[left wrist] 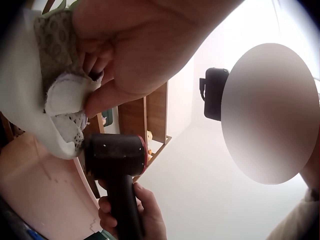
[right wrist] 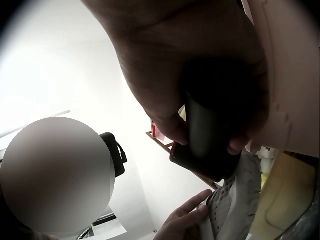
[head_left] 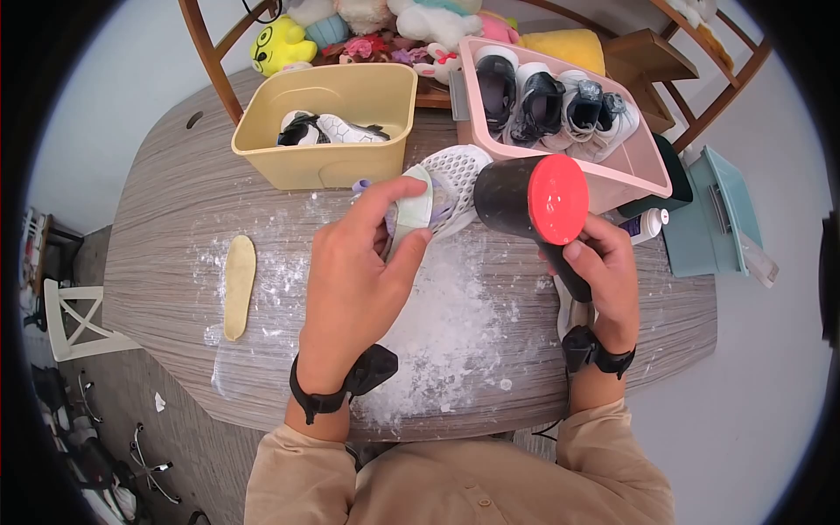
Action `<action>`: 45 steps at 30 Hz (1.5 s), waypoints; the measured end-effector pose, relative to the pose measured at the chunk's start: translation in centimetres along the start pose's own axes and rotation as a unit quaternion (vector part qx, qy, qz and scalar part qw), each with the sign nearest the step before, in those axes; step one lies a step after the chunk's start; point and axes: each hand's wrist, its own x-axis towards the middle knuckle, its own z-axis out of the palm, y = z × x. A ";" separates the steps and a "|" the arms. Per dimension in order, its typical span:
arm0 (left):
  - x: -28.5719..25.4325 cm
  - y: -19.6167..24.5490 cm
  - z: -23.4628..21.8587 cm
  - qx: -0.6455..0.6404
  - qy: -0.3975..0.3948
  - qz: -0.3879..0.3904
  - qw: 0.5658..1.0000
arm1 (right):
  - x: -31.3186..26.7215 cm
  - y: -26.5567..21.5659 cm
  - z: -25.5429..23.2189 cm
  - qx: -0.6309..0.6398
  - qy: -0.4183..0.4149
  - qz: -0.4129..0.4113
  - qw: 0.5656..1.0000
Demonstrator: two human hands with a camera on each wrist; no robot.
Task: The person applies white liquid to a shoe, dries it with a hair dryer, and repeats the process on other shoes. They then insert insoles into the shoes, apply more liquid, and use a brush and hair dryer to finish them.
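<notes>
My left hand [head_left: 363, 271] grips a white shoe [head_left: 459, 162] by its heel end, thumb and fingers pinching the pale green heel. The perforated toe points away to the right, above the table. In my right hand [head_left: 608, 271] is a black hair dryer [head_left: 507, 194] with a red round back, held by its handle. The dryer's front end is right at the shoe's perforated upper, which the left wrist view shows from below. Fingers of the right hand [left wrist: 150, 210] curl round the dryer's handle. Part of another shoe [head_left: 569, 311] lies beneath the right wrist.
White powder is spread over the wooden table [head_left: 166, 188]. A yellowish insole [head_left: 239, 287] lies at the left. Behind stand a yellow bin [head_left: 324, 83] with shoes and a pink bin [head_left: 647, 166] with several shoes. A white bottle [head_left: 647, 226] and teal container [head_left: 700, 227] are at right.
</notes>
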 end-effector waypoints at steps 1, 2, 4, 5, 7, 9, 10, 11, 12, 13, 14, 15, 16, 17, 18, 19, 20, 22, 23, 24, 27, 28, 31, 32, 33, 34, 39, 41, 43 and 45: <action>0.0 0.0 0.0 -0.001 0.000 -0.001 1.000 | 0.0 0.0 0.0 -0.006 0.000 -0.001 1.000; 0.0 0.0 0.0 -0.001 0.000 -0.002 1.000 | 0.0 0.0 0.1 -0.005 0.002 -0.002 1.000; 0.0 0.1 0.0 -0.001 0.001 -0.001 1.000 | 0.0 -0.1 0.3 -0.003 0.008 -0.004 1.000; 0.0 0.1 0.0 -0.003 0.001 0.000 1.000 | 0.0 -0.1 0.3 -0.002 0.011 -0.005 1.000; 0.0 0.1 0.0 -0.009 0.002 0.001 1.000 | 0.0 -0.1 0.4 0.001 0.017 -0.007 1.000; 0.0 0.1 0.0 -0.015 0.002 0.000 1.000 | 0.0 -0.1 0.3 -0.003 0.026 0.004 1.000; 0.0 0.1 0.0 -0.016 0.003 -0.002 1.000 | 0.0 -0.1 0.3 -0.005 0.031 0.009 0.999; 0.0 0.1 0.0 -0.017 0.003 -0.004 1.000 | 0.0 -0.1 0.3 0.001 0.033 0.008 0.999; 0.0 0.1 0.0 -0.018 0.003 -0.005 1.000 | 0.0 -0.1 0.3 0.008 0.035 0.007 0.999; 0.0 0.1 0.0 -0.020 0.004 -0.007 1.000 | 0.1 -0.1 0.3 0.014 0.037 0.006 0.999; 0.0 0.1 0.1 -0.027 0.005 -0.008 1.000 | 0.0 0.0 0.3 0.009 0.029 -0.006 1.000; 0.0 0.1 0.1 -0.034 0.006 -0.009 0.999 | 0.0 0.1 0.3 0.004 0.022 -0.018 1.000; 0.0 0.2 0.1 -0.047 0.007 -0.009 0.999 | 0.0 0.2 0.3 -0.001 0.014 -0.030 0.999; -0.1 0.2 0.1 -0.059 0.009 -0.010 0.998 | -0.1 0.1 0.2 -0.002 0.010 -0.027 1.000; -0.1 0.3 0.1 -0.059 0.011 -0.015 0.998 | -0.1 0.0 0.1 -0.003 0.007 -0.024 1.000; -0.1 0.4 0.1 -0.058 0.013 -0.020 0.998 | -0.1 -0.1 0.0 -0.005 0.003 -0.021 1.000; -0.1 0.4 0.0 -0.057 0.014 -0.025 0.998 | -0.1 -0.1 -0.2 0.001 0.014 -0.006 1.000; 0.0 0.3 0.0 -0.045 0.016 -0.018 0.999 | -0.1 -0.1 -0.4 0.011 0.036 0.024 0.999; 0.0 0.3 -0.1 -0.041 0.017 -0.015 0.999 | 0.0 -0.2 -0.2 -0.008 0.046 0.016 0.999; 0.0 0.2 -0.1 -0.036 0.017 -0.012 0.999 | 0.0 -0.2 0.0 -0.027 0.055 0.007 0.998; 0.1 0.0 -0.1 -0.027 0.028 0.008 0.999 | -0.1 -0.1 0.2 -0.029 0.028 -0.020 0.999; 0.1 -0.4 0.1 -0.023 0.043 0.026 0.998 | -0.1 0.0 0.1 -0.028 0.022 -0.022 0.999; 0.1 0.0 -0.2 -0.005 0.034 0.012 0.999 | -0.1 0.0 -0.2 -0.038 0.028 -0.010 0.999; 0.0 0.2 -0.3 0.002 0.023 -0.004 1.000 | 0.0 0.0 -0.1 -0.043 0.042 -0.010 0.998; 0.0 0.1 -0.3 0.001 0.026 0.002 1.000 | 0.1 0.0 0.1 -0.048 0.055 -0.010 0.997; 0.1 -0.1 -0.3 0.000 0.029 0.008 1.000 | 0.2 -0.1 0.2 -0.054 0.068 -0.011 0.996; 0.0 0.2 -0.4 0.024 0.037 0.013 0.999 | 0.0 -0.3 0.2 -0.048 0.056 -0.016 0.997; 0.2 -0.3 0.0 0.009 0.064 0.043 0.997 | 0.1 -0.3 0.3 -0.044 0.073 -0.013 0.996; 0.2 -0.5 0.1 0.003 0.065 0.045 0.997 | 0.2 -0.3 0.4 -0.025 0.082 -0.017 0.996; 0.2 -0.5 0.1 0.003 0.066 0.045 0.997 | 0.0 -0.2 0.2 -0.036 0.063 -0.013 0.997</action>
